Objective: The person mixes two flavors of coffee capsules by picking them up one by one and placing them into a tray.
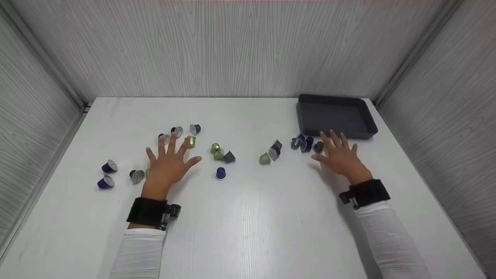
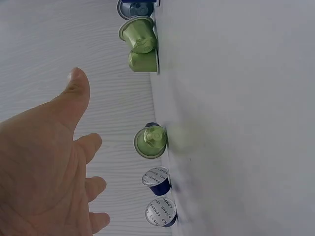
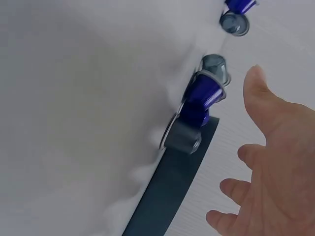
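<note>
Dark tray [image 1: 334, 115] sits upper right of the frame, long side running left-right, just past the right hand [image 1: 343, 159], so that's the nearer one. It and the left hand [image 1: 166, 167] are both spread wide, holding nothing. Capsules [image 1: 221, 173] lie scattered mid-frame; some lids [image 2: 160, 211] read something like "COMENG".

We wear white, creased sleeves [image 1: 137, 252] and broad black wristbands [image 1: 146, 212], each bearing a small, dark camera [image 1: 175, 210].
</note>
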Available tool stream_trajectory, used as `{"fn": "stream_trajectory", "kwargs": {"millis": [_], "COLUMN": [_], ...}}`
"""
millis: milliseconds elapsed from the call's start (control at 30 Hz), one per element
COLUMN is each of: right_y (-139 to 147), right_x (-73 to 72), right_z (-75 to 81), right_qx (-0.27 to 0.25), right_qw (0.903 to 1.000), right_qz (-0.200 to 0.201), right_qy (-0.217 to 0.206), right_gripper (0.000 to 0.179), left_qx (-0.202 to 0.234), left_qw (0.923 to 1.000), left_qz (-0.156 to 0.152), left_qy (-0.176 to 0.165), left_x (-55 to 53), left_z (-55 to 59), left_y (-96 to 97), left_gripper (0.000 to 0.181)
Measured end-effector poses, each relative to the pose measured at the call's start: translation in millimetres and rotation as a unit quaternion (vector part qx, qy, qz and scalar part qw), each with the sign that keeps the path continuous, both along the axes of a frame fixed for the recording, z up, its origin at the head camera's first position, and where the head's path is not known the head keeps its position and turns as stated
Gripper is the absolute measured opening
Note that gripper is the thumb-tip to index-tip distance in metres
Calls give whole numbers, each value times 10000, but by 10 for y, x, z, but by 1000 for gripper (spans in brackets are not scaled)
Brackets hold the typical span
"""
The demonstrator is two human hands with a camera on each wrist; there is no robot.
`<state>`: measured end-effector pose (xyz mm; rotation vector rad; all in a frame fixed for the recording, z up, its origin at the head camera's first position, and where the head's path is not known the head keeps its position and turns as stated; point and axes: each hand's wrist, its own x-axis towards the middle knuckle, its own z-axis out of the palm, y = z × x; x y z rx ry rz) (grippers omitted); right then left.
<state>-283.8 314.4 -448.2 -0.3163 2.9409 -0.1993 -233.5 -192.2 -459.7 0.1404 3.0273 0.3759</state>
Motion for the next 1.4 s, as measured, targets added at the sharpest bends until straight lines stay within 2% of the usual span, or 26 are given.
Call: {"fn": "stream_trajectory", "kwargs": {"millis": [267, 533, 867, 1233, 1400], "right_y": [160, 332, 469, 583, 623], "right_x": [-230, -388, -428, -430, -417], "right_z": [76, 84, 15, 21, 20], "right_qx": [17, 134, -88, 191, 306], "right_qw": [10000, 9998, 9984, 9924, 9926], "right_qz": [-33, 134, 357, 343, 235], "right_qy": [-62, -72, 427, 1162, 1153], "right_gripper": [90, 69, 51, 37, 27], "left_qx": [77, 101, 106, 34, -49], "left_qw": [10000, 9999, 9998, 9993, 9990], "left_qz": [39, -3, -97, -335, -413], "left_qy": [-29, -5, 110, 155, 184], "left_x": [12, 11, -4, -28, -18], "left_z": [57, 31, 2, -28, 19], "left_y": [-4, 15, 76, 276, 359], "left_gripper": [85, 85, 84, 83, 80]}}
